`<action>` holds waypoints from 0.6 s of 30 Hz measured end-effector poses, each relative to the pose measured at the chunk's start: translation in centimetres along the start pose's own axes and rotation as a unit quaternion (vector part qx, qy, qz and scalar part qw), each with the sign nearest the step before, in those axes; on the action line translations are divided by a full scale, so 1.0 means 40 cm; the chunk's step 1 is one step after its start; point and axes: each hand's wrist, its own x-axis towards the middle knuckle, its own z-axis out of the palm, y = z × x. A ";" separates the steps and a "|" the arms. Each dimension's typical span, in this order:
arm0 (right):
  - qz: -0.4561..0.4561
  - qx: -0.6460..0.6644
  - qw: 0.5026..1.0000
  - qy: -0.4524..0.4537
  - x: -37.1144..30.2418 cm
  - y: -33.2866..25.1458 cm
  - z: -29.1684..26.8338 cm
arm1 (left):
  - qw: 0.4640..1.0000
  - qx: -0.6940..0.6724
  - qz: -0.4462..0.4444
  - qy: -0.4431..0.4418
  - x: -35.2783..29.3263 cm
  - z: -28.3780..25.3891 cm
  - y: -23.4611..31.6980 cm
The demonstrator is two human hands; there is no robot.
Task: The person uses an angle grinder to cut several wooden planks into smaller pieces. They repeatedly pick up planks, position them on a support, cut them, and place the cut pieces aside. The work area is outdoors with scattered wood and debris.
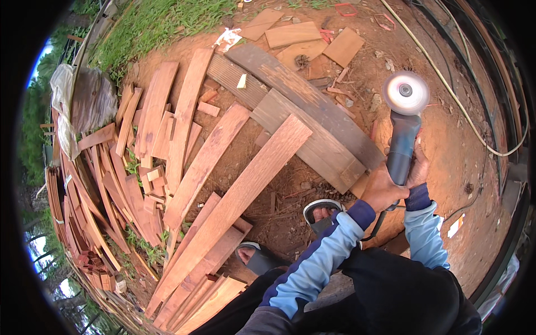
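Observation:
An angle grinder (403, 142) points away from me on my right, its body dark and bluish. The round pale disc (397, 101) at its far end faces up, with a reddish ring around the hub; whether it turns I cannot tell. My left hand (382, 188) is wrapped around the rear of the body. On the right side of the same body, my right hand (418, 166) grips too, its fingers partly hidden. A black cord (381, 223) runs down from the tool's rear. Left of my hands, a long reddish plank (240, 201) slants across other boards.
Weathered grey-brown boards (312, 142) lie on the soil just left of the grinder. Many reddish planks (159, 111) and offcuts are heaped at the left. Flat wooden pieces (293, 34) lie at the far side. A pale hose (446, 81) curves along the right. My sandalled foot (322, 213) is below the boards.

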 end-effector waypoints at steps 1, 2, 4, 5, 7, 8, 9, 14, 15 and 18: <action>0.002 -0.002 1.000 -0.001 0.002 0.005 -0.001 | 1.000 0.009 -0.001 0.008 -0.001 -0.001 -0.004; 0.001 -0.006 1.000 0.000 0.002 0.002 -0.003 | 1.000 0.016 -0.002 0.012 -0.001 0.000 0.000; 0.004 -0.012 1.000 -0.004 -0.005 0.007 0.001 | 0.999 0.042 -0.011 0.021 -0.006 -0.002 0.005; 0.001 -0.018 1.000 -0.004 -0.010 0.004 0.004 | 0.998 0.058 -0.017 0.021 -0.009 -0.004 0.018; 0.008 -0.020 1.000 -0.012 -0.009 0.008 -0.003 | 0.996 0.078 -0.032 0.013 -0.011 -0.004 0.035; 0.011 -0.023 1.000 -0.017 -0.007 0.008 -0.006 | 0.995 0.086 -0.042 0.007 -0.012 -0.006 0.044; 0.006 -0.025 0.999 -0.022 -0.007 0.007 -0.004 | 0.994 0.094 -0.053 0.002 -0.014 -0.009 0.049; -0.005 -0.061 0.997 -0.036 -0.016 0.002 0.006 | 0.993 0.108 -0.043 0.010 -0.011 -0.001 0.048; -0.006 -0.073 0.997 -0.040 -0.020 0.001 0.010 | 0.993 0.108 -0.037 0.014 -0.010 0.001 0.037; -0.014 -0.222 0.975 0.002 -0.044 -0.008 0.042 | 0.991 0.126 -0.023 0.033 -0.015 0.001 0.020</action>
